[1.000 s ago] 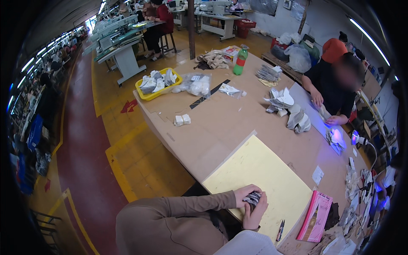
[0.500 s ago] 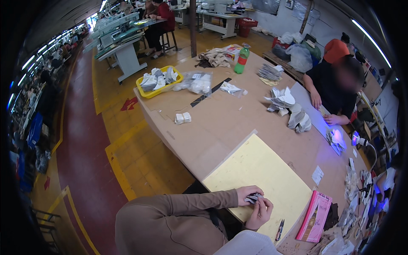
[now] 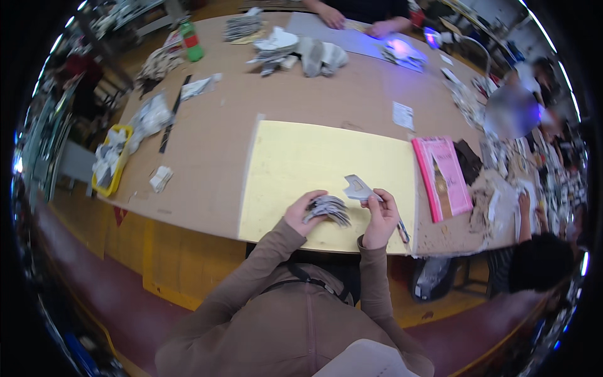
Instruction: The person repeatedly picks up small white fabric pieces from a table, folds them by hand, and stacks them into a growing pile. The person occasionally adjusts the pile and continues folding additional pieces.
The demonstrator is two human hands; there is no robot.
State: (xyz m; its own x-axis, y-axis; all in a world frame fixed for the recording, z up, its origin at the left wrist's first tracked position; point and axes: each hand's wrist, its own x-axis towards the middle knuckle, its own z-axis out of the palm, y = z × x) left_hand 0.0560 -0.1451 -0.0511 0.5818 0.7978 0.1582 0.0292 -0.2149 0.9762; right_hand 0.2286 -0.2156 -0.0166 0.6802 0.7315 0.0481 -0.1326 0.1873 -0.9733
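Note:
My left hand (image 3: 303,215) is closed around a fanned stack of small grey cut pieces (image 3: 329,210), fabric by their look. A little to the right, my right hand (image 3: 382,221) pinches one flat grey piece (image 3: 358,187) with a light shape in its middle. That piece is held apart from the stack, raised above the pale yellow sheet (image 3: 326,147). Beside my right hand, a pair of thread snips (image 3: 402,232) lies near the sheet's right edge.
A pink book (image 3: 443,179) lies right of the sheet, by brown cloth scraps (image 3: 490,195). Grey stacks (image 3: 323,58) and a co-worker's hands (image 3: 389,26) are across the table. At left are a green bottle (image 3: 191,43), a small white bundle (image 3: 161,179) and a yellow basket (image 3: 100,187).
My view has swung right, onto the table. The hands, together at the stack before, are now apart, and the right one holds a single grey piece.

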